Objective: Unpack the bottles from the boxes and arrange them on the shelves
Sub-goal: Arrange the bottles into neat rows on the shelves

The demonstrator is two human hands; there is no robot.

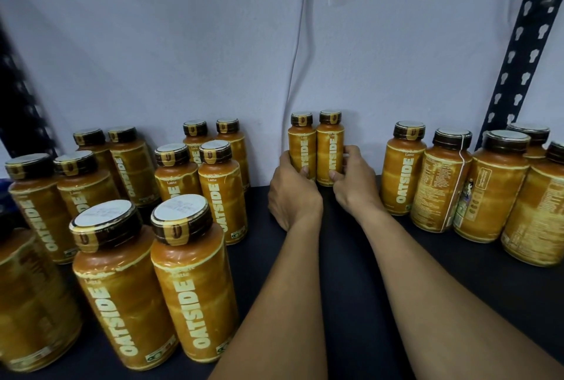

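Matte black shelf [348,245]: left hand [293,196] and right hand [355,186] grip two cylindrical bottles [302,147].

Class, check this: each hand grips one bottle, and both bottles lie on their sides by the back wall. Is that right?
Not quite. The head view shows the left bottle and right bottle standing upright, not on their sides. The left hand and right hand each grip one, by the back wall.

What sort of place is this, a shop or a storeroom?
Most likely a storeroom or shop back room: a slotted metal rack upright, a dark shelf board against a plain wall, and many identical Oatside bottles standing in pairs; the left hand and right hand each grip one.
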